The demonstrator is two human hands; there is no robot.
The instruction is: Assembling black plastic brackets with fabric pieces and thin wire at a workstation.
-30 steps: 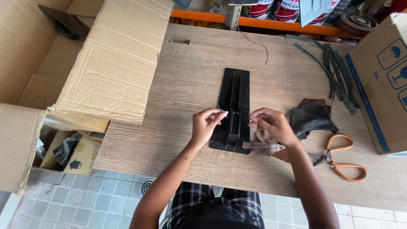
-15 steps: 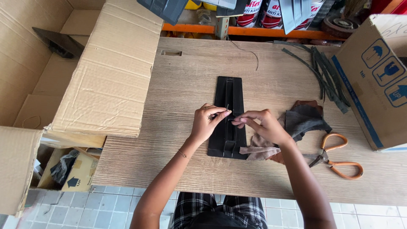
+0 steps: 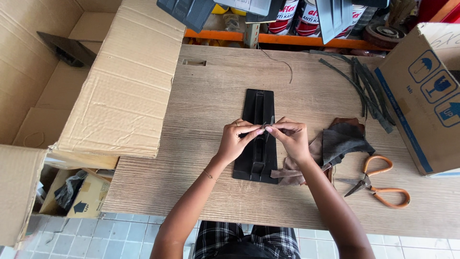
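Observation:
A flat black plastic part point(image 3: 259, 106) with a long central groove lies on the wooden table point(image 3: 211, 96) in front of me. Over its middle, my left hand point(image 3: 237, 140) and my right hand point(image 3: 291, 138) meet fingertip to fingertip, both pinching a thin dark strip point(image 3: 269, 125) that stands nearly upright between them. A brown scrap of leather point(image 3: 289, 171) sticks out from under my right wrist.
Dark and brown leather pieces point(image 3: 341, 139) lie right of the hands, orange-handled scissors point(image 3: 378, 184) nearer the front edge, several dark strips point(image 3: 364, 88) at the back right. A printed cardboard box point(image 3: 426, 91) stands at right, large open cartons point(image 3: 120, 86) at left, cans point(image 3: 297, 19) on a shelf behind.
Both hands have moved closer together over the black part, and the thin strip is now pinched between the two sets of fingertips.

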